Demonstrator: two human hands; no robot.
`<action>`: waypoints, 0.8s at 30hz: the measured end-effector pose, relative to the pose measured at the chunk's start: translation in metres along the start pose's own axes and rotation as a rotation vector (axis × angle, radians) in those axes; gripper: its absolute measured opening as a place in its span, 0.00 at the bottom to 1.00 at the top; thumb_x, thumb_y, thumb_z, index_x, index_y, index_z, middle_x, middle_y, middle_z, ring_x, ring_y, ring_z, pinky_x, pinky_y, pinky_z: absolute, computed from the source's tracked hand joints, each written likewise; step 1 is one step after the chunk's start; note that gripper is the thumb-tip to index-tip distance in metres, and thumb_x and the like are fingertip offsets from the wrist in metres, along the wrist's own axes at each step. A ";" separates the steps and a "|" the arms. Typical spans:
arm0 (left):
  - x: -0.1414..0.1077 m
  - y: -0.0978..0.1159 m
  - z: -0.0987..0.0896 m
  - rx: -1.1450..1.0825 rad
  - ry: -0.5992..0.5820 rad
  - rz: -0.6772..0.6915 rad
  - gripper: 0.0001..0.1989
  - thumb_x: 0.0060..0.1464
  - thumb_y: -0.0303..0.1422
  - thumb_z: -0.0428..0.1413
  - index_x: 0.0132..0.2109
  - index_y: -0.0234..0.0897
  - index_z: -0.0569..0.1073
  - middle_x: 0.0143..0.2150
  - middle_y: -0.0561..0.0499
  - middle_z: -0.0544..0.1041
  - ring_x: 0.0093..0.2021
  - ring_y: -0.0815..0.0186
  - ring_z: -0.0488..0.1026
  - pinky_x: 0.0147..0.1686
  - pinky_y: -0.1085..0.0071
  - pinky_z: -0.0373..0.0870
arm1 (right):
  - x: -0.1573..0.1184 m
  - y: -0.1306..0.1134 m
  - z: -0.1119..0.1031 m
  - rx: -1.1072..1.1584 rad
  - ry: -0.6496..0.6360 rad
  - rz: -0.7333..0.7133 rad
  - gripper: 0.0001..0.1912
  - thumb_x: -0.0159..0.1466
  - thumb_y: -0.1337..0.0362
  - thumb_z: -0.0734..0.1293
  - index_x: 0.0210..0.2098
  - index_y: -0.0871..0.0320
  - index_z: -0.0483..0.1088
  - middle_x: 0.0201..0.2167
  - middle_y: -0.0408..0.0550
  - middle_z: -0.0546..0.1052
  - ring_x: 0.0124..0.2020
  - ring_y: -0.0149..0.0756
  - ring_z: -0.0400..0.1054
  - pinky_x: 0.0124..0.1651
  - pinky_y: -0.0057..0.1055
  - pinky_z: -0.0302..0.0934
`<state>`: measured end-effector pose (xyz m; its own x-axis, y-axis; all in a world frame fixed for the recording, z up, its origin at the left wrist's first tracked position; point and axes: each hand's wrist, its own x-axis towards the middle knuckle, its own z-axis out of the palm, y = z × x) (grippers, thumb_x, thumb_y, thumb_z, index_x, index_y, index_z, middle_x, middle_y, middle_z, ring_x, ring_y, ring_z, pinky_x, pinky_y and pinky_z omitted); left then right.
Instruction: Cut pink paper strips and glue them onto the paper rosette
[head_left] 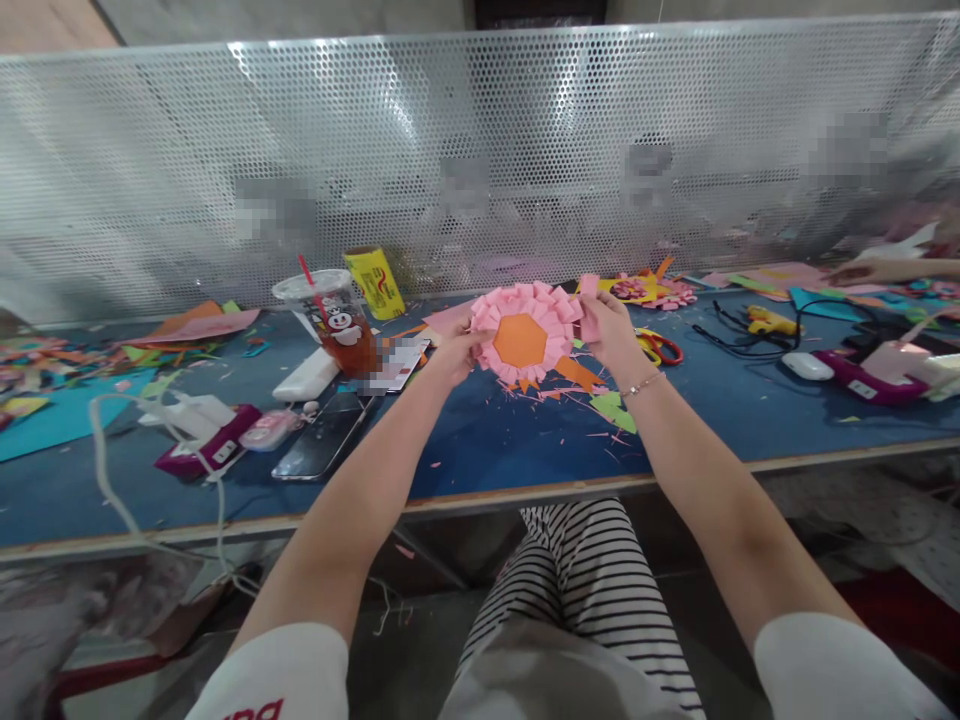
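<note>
The left grip (459,352) is closed on the left edge of the rosette (523,338), its fingers pinching the pink loops there. The rosette lies directly to the right of this grip, its orange center facing up toward the camera, held above the counter (495,460).

The right grip (597,312) is closed on a pink strip (590,322), just beside the rosette's right edge; whether its fingers also touch the loops is too small to tell. So the rosette sits between the two grips.

Just below and to the right of the rosette are orange scraps (577,374), and a green scrap (615,410) lies nearer the counter's front edge. The scissors (660,347), with red and yellow handles, are just to the right of the right grip. Beyond that grip lie more paper flowers (651,290), pink and yellow.

To the left of the left grip stands the cup (346,325), with a red straw and dark drink, and behind it the yellow roll (376,284). Nearer the front on that side, the phone (324,436) lies flat, with the pink case (270,429) and the purple power strip (206,445) farther left. Well apart to the right, another person's hand (862,271) is over paper pieces.
</note>
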<state>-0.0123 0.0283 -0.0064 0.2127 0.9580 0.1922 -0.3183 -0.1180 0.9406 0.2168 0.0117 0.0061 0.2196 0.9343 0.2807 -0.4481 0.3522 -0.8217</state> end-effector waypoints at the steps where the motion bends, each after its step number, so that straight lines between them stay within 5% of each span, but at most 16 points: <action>1: 0.000 0.000 0.000 0.001 -0.009 -0.004 0.17 0.28 0.26 0.65 0.30 0.34 0.70 0.22 0.56 0.73 0.22 0.71 0.70 0.24 0.75 0.66 | 0.000 0.000 -0.001 0.003 0.005 0.010 0.04 0.53 0.67 0.64 0.26 0.57 0.61 0.21 0.37 0.69 0.22 0.26 0.64 0.28 0.26 0.62; 10: -0.001 0.005 0.001 0.105 -0.067 0.090 0.16 0.28 0.27 0.66 0.26 0.34 0.67 0.20 0.57 0.70 0.18 0.74 0.66 0.19 0.77 0.62 | 0.003 -0.003 -0.005 -0.041 -0.022 -0.086 0.07 0.53 0.64 0.65 0.25 0.56 0.60 0.21 0.37 0.70 0.21 0.26 0.65 0.26 0.25 0.62; 15: 0.001 0.010 0.004 -0.060 0.139 0.161 0.17 0.29 0.28 0.67 0.26 0.36 0.65 0.19 0.60 0.69 0.17 0.75 0.65 0.19 0.77 0.62 | -0.005 -0.017 0.000 -0.100 0.091 -0.544 0.07 0.58 0.61 0.63 0.27 0.55 0.60 0.26 0.38 0.70 0.26 0.24 0.66 0.32 0.25 0.62; 17: 0.002 0.013 0.003 -0.176 0.238 0.159 0.18 0.31 0.27 0.66 0.25 0.36 0.64 0.20 0.60 0.70 0.17 0.76 0.65 0.19 0.78 0.60 | -0.013 -0.019 0.005 -0.085 0.016 -0.615 0.07 0.58 0.60 0.64 0.27 0.54 0.61 0.25 0.38 0.68 0.26 0.24 0.65 0.32 0.25 0.62; 19: 0.002 0.017 0.001 -0.256 0.310 0.136 0.17 0.33 0.27 0.66 0.24 0.36 0.62 0.18 0.60 0.69 0.16 0.78 0.63 0.18 0.79 0.59 | -0.025 -0.017 0.012 -0.086 -0.147 -0.522 0.08 0.57 0.60 0.65 0.27 0.54 0.62 0.23 0.38 0.67 0.24 0.25 0.64 0.31 0.26 0.62; 24: 0.004 0.025 -0.004 -0.366 0.459 0.066 0.11 0.39 0.25 0.63 0.27 0.36 0.67 0.22 0.57 0.72 0.21 0.76 0.69 0.22 0.79 0.63 | -0.047 0.006 0.026 -0.204 -0.497 -0.019 0.12 0.49 0.57 0.71 0.26 0.57 0.67 0.20 0.40 0.70 0.22 0.28 0.65 0.25 0.27 0.60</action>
<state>-0.0234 0.0305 0.0169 -0.2137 0.9765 0.0293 -0.6327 -0.1612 0.7574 0.1809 -0.0290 0.0010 -0.2334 0.8585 0.4567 -0.2599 0.3975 -0.8800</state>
